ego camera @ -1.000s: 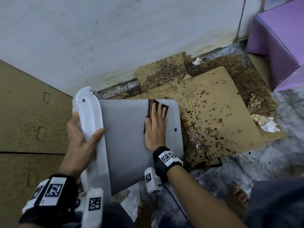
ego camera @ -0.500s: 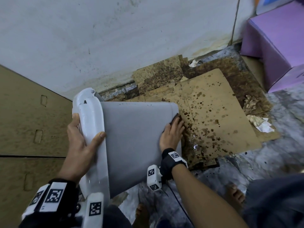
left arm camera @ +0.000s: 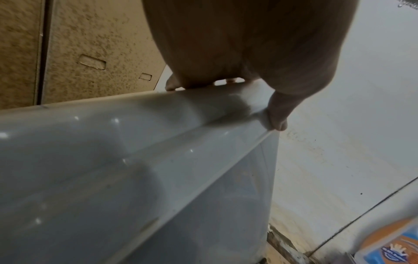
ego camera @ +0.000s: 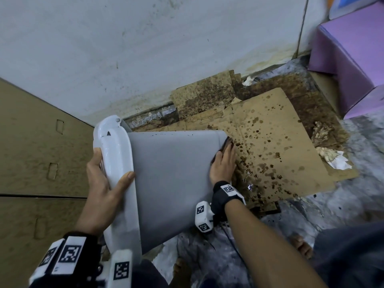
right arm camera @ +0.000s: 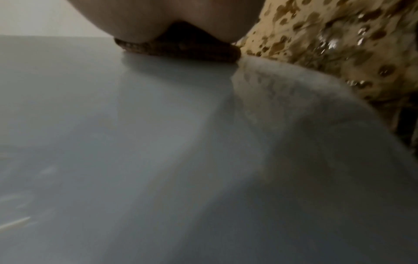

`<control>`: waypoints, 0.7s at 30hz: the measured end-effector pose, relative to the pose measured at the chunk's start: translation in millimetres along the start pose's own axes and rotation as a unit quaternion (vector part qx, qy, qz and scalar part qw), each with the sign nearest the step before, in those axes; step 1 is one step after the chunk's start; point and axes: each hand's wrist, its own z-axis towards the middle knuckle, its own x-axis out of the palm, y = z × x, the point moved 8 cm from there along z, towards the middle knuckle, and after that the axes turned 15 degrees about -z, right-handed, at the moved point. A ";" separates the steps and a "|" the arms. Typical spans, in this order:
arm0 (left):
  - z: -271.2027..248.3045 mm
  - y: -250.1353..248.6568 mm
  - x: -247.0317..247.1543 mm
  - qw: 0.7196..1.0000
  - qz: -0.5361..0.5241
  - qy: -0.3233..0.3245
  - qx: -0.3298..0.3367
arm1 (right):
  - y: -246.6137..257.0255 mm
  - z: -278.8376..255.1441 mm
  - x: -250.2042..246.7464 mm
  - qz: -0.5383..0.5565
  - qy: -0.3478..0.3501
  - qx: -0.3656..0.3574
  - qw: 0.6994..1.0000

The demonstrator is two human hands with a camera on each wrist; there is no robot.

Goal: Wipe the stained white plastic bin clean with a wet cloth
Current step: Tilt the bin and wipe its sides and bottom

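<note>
2 hands work the tipped white bin (ego camera: 172, 173): left hand (ego camera: 101, 183) grips its glossy rim, right hand (ego camera: 223, 163) presses a dark cloth (right arm camera: 181, 48) with flat fingers at the base edge

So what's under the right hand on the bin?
A dark brown cloth lies under the right hand, pressed flat against the bin near its far corner. Only the cloth's edges show; the hand covers the rest and the plastic beneath it.

Head looks down; wrists close — all share the bin (ego camera: 170, 179).
</note>
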 end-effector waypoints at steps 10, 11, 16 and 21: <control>0.3 10.1 -7.6 1.000 -0.010 -0.011 -0.025 | 97.2 -18.1 -3.3 -0.006 -0.014 -0.231 0.973; -0.6 11.1 -8.4 1.000 -0.013 -0.010 -0.027 | 99.8 -16.4 -3.1 -0.004 -0.012 -0.235 0.972; -0.2 5.4 -4.2 1.000 -0.019 -0.006 -0.021 | 62.1 3.4 -3.1 -0.041 -0.031 -0.171 0.984; 7.9 6.8 -1.4 1.000 -0.003 0.001 -0.007 | -6.1 11.9 -2.9 0.031 -0.006 -0.041 0.999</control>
